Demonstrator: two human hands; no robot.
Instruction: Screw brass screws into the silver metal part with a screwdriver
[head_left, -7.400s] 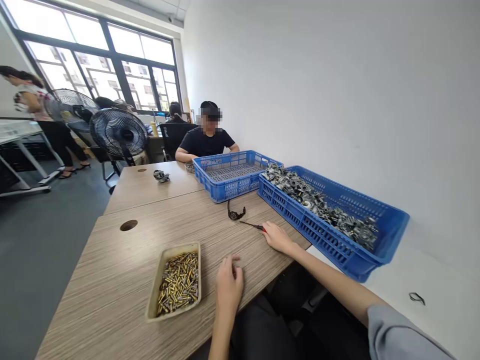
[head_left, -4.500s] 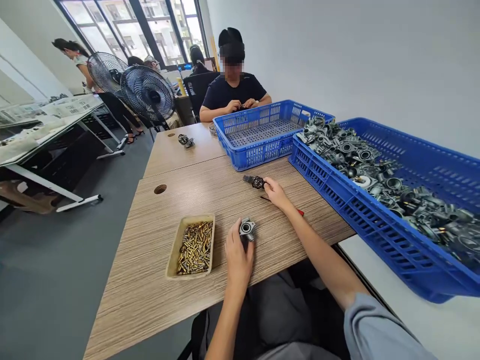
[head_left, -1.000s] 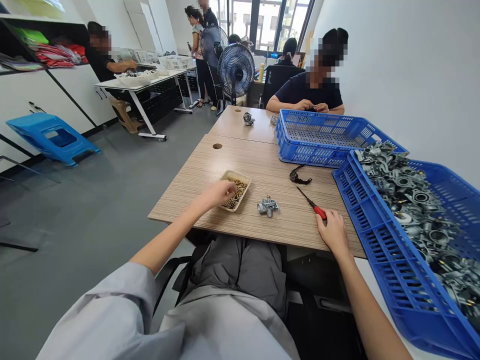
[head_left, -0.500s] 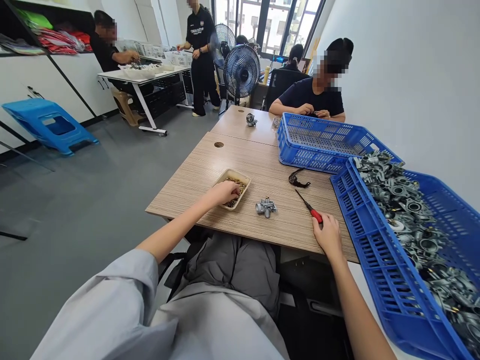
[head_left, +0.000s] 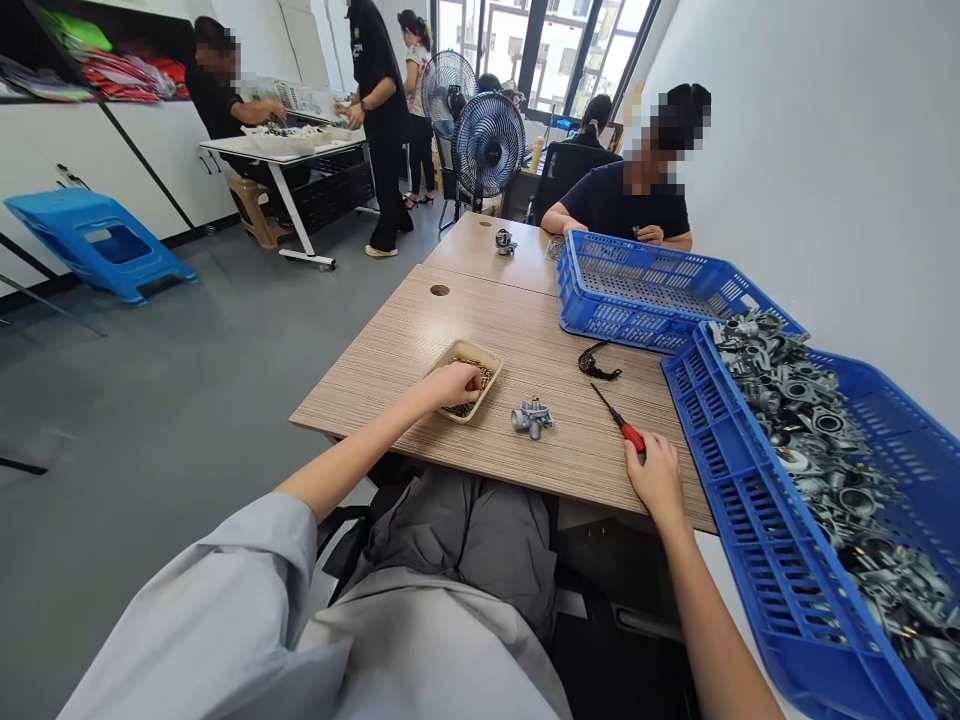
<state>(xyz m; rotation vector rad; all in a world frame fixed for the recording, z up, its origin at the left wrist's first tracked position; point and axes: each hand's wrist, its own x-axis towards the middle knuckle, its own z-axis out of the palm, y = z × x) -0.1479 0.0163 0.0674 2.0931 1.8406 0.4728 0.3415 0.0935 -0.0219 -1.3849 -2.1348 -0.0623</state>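
Observation:
My left hand (head_left: 454, 386) reaches into a cream plastic tray (head_left: 491, 362) of small brass-coloured parts (head_left: 466, 405). Its fingers are drawn together among the parts; what they pinch, if anything, is hidden. On the right, my right hand (head_left: 657, 472) rests on the table with its fingers round the red handle of a screwdriver (head_left: 631, 432), whose dark shaft points away to the left. Between my hands lies a silver metal carburetor (head_left: 533, 417), touched by neither. Beyond the screwdriver tip sits a black wristwatch (head_left: 597, 362).
A blue crate (head_left: 720, 462) heaped with carburetors (head_left: 817, 430) stands along my right. Behind it is a second blue crate (head_left: 622, 312). Another carburetor (head_left: 505, 241) sits at the table's far end. A co-worker (head_left: 634, 205) sits opposite; a fan (head_left: 489, 145) stands beyond.
My hands stay almost where they were. The co-worker opposite has lowered one hand behind the crate. In the background a standing person has turned and moved left, and another person has come into view.

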